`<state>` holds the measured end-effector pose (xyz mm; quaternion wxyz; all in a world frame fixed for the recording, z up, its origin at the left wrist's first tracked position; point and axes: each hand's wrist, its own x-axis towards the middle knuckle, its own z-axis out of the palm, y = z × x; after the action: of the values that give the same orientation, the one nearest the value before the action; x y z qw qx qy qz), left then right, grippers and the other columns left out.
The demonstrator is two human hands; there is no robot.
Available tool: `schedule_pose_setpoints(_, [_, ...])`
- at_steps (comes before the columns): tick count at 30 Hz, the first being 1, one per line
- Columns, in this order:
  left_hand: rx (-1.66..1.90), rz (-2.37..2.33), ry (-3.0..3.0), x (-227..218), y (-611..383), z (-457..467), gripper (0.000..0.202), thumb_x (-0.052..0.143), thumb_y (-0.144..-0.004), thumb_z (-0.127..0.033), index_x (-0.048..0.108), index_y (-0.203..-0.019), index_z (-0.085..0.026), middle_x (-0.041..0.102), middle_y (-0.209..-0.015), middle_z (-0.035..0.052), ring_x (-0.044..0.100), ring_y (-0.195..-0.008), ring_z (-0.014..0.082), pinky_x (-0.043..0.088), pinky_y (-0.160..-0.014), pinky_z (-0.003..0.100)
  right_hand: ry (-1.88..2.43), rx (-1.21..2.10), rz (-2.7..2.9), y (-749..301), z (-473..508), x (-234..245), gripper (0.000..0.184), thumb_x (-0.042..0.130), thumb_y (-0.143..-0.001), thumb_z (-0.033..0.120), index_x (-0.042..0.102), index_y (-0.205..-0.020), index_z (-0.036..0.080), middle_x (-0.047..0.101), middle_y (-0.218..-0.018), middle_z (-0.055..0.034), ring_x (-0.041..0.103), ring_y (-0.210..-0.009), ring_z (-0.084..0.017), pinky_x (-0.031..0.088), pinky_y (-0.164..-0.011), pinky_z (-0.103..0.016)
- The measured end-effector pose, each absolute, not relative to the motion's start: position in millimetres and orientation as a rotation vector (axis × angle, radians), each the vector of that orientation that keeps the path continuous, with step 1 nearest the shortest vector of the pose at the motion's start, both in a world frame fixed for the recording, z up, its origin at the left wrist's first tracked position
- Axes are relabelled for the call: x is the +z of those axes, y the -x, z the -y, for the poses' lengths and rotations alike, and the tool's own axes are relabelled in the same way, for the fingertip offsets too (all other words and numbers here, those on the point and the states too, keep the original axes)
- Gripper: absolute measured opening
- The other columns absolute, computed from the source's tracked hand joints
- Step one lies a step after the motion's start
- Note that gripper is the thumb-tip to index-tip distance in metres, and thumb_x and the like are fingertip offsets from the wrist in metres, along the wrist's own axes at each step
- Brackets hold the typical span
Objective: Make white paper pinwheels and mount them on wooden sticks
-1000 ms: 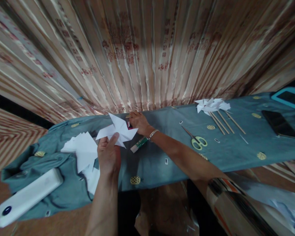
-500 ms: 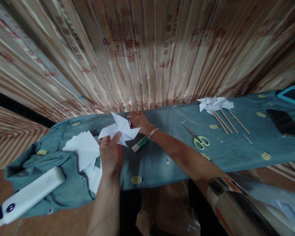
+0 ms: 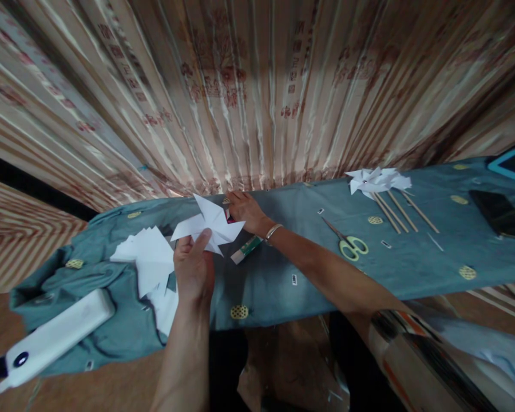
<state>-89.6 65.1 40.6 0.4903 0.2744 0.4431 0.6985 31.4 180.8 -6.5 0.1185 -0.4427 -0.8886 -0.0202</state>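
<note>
My left hand (image 3: 194, 266) is closed on a white paper pinwheel (image 3: 212, 224), its thumb pressing the folded points at the centre. Farther back and just right of the pinwheel, my right hand (image 3: 248, 212) rests low over the cloth with bent fingers at a small dark-and-pink item (image 3: 229, 217). The pinwheel partly hides that item, and what the fingertips grip cannot be made out. Below my right wrist lies a green-and-white slim box (image 3: 246, 250). Left of my left hand is a pile of white paper sheets (image 3: 148, 260).
Green-handled scissors (image 3: 351, 247) lie right of my right forearm. Beyond them are finished pinwheels (image 3: 375, 180) on wooden sticks (image 3: 403, 212). A dark phone (image 3: 500, 213) lies at far right, a white device (image 3: 64, 332) at lower left. A patterned curtain (image 3: 257, 103) hangs behind the green cloth (image 3: 274, 303).
The view has shifted very slightly. My left hand keeps the pinwheel in the same place, and my right hand stays by the small dark-and-pink item with little visible motion.
</note>
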Motion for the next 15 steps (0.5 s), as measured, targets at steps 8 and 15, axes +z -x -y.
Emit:
schedule_pose_setpoints(8, [1.693, -1.014, -0.663, 38, 86, -66, 0.026, 0.084, -0.056, -0.022, 0.060, -0.066, -0.019, 0.068, -0.070, -0.0016, 0.069, -0.090, 0.0195, 0.050, -0.092, 0.034, 1.252, -0.065, 2.548, -36, -178, -7, 0.030, 0.043, -0.097, 0.013, 0.071, -0.107, 0.007, 0.051, -0.147, -0.0179, 0.045, -0.133, -0.029, 0.033, -0.111, -0.044])
schedule_pose_setpoints(15, [1.683, -0.994, -0.662, 34, 79, -64, 0.022, 0.081, -0.060, -0.021, 0.062, -0.072, -0.018, 0.070, -0.074, -0.0009, 0.070, -0.092, 0.0198, 0.048, -0.098, 0.037, 1.268, -0.024, 2.428, -34, -176, -5, 0.025, 0.046, -0.094, 0.011, 0.068, -0.104, 0.004, 0.056, -0.138, -0.0231, 0.050, -0.127, -0.032, 0.039, -0.107, -0.046])
